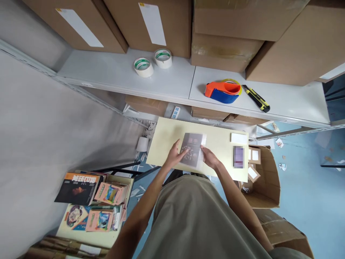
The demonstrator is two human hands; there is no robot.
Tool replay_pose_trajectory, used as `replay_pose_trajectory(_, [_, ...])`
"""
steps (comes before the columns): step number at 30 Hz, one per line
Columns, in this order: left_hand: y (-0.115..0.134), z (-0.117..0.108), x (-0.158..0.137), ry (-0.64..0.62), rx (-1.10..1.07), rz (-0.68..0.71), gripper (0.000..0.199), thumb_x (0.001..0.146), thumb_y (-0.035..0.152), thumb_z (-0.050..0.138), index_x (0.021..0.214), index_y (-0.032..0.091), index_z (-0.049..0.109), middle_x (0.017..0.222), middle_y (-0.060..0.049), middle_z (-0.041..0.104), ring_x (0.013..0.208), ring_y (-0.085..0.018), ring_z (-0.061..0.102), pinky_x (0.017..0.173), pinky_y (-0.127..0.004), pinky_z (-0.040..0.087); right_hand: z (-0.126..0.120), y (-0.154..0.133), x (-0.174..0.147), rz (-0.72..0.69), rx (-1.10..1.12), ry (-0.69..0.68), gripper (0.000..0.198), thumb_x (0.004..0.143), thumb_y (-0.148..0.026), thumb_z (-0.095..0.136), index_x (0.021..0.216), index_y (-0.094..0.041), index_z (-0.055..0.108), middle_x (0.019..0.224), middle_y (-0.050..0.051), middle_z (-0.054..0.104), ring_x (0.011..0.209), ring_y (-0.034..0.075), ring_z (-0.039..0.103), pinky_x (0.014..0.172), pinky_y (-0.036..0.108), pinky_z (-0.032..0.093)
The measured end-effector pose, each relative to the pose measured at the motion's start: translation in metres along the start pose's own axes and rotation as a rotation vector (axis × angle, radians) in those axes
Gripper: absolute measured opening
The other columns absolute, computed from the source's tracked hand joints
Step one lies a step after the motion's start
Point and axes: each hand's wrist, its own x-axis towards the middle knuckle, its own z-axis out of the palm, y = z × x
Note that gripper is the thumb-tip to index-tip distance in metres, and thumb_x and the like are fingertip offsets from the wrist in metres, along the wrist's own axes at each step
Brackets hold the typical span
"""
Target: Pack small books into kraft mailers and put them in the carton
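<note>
A dark-covered book (192, 144) lies flat above the pale yellow table (164, 133), with a translucent plastic cover showing along its right side. My left hand (174, 156) holds the book's left edge, thumb over the cover and forefinger pointing up beside it. On the right edge, my right hand (209, 158) grips the book and its plastic, the thumb near the edge; its other fingers are partly hidden. To the right on the table are a small white box (238, 138) and a purple item (238, 157) that is pixelated.
On the grey shelf (172, 84) ahead stand tape rolls (143, 68), an orange-blue tape dispenser (223, 91), a yellow-black box cutter (256, 98) and large cartons (226, 54). Stacked books (81, 189) lie at lower left. An open cardboard box (266, 180) sits right of the table.
</note>
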Motion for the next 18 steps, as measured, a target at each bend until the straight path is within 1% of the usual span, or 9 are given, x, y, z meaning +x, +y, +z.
replay_pose_trajectory(1, [0.002,-0.009,0.001,-0.004,-0.055,-0.055,0.089,0.091,0.057,0.081,0.167,0.023,0.048,0.17,-0.019,0.053,0.156,-0.037,0.052,0.117,-0.047,0.054,-0.002,-0.005,-0.002,0.02,0.03,-0.035,0.054,0.097,-0.074,0.065,0.112,-0.023,0.075,0.102,0.009,0.083,0.1,0.027,0.079,0.092,0.042,0.066])
replay_pose_trajectory(2, [0.004,-0.018,0.0,-0.04,-0.133,-0.106,0.09,0.091,0.06,0.08,0.167,0.023,0.047,0.166,-0.02,0.056,0.151,-0.037,0.058,0.111,-0.045,0.058,-0.004,-0.01,-0.005,0.044,0.062,-0.061,0.052,0.098,-0.071,0.066,0.113,-0.022,0.076,0.104,0.01,0.084,0.103,0.028,0.08,0.095,0.043,0.066])
replay_pose_trajectory(4, [0.013,-0.033,-0.004,-0.154,-0.307,-0.16,0.088,0.088,0.066,0.081,0.16,0.021,0.057,0.15,-0.02,0.07,0.132,-0.036,0.071,0.098,-0.041,0.062,-0.006,-0.018,-0.009,0.079,0.103,-0.102,0.051,0.098,-0.07,0.068,0.112,-0.022,0.077,0.106,0.011,0.085,0.108,0.03,0.08,0.098,0.044,0.066])
replay_pose_trajectory(6, [0.023,-0.042,-0.012,-0.234,-0.447,-0.154,0.082,0.08,0.065,0.088,0.145,0.017,0.071,0.131,-0.017,0.079,0.114,-0.033,0.078,0.089,-0.038,0.062,-0.007,-0.023,-0.014,0.094,0.111,-0.139,0.052,0.096,-0.072,0.069,0.11,-0.022,0.077,0.106,0.012,0.085,0.112,0.032,0.08,0.099,0.045,0.065])
replay_pose_trajectory(8, [0.035,-0.045,-0.021,-0.254,-0.529,-0.14,0.072,0.075,0.06,0.093,0.131,0.016,0.079,0.119,-0.014,0.083,0.101,-0.029,0.079,0.082,-0.035,0.061,-0.007,-0.026,-0.017,0.109,0.104,-0.166,0.054,0.094,-0.074,0.07,0.107,-0.022,0.077,0.105,0.012,0.085,0.116,0.033,0.079,0.101,0.046,0.064])
replay_pose_trajectory(9, [0.04,-0.046,-0.024,-0.253,-0.554,-0.135,0.067,0.074,0.057,0.095,0.126,0.016,0.082,0.115,-0.013,0.084,0.098,-0.028,0.078,0.08,-0.034,0.06,-0.007,-0.028,-0.018,0.114,0.102,-0.175,0.054,0.094,-0.074,0.07,0.107,-0.022,0.077,0.106,0.012,0.085,0.117,0.033,0.079,0.101,0.046,0.064])
replay_pose_trajectory(11, [0.049,-0.045,-0.031,-0.248,-0.587,-0.128,0.062,0.074,0.055,0.096,0.121,0.016,0.083,0.113,-0.012,0.084,0.097,-0.027,0.078,0.079,-0.033,0.06,-0.007,-0.029,-0.02,0.11,0.112,-0.19,0.052,0.095,-0.073,0.07,0.106,-0.022,0.077,0.107,0.012,0.085,0.119,0.033,0.078,0.102,0.046,0.064])
replay_pose_trajectory(14, [0.056,-0.045,-0.036,-0.245,-0.597,-0.12,0.063,0.074,0.055,0.096,0.122,0.016,0.083,0.113,-0.012,0.084,0.099,-0.029,0.079,0.079,-0.033,0.059,-0.009,-0.031,-0.022,0.1,0.133,-0.194,0.047,0.096,-0.068,0.072,0.107,-0.023,0.078,0.107,0.01,0.085,0.119,0.033,0.079,0.1,0.045,0.064])
replay_pose_trajectory(18, [0.051,-0.042,-0.035,-0.214,-0.555,-0.114,0.069,0.076,0.059,0.093,0.128,0.015,0.081,0.121,-0.015,0.083,0.108,-0.032,0.078,0.083,-0.035,0.061,-0.013,-0.034,-0.021,0.125,0.136,-0.175,0.044,0.099,-0.064,0.072,0.11,-0.022,0.078,0.105,0.009,0.086,0.114,0.031,0.08,0.098,0.042,0.065])
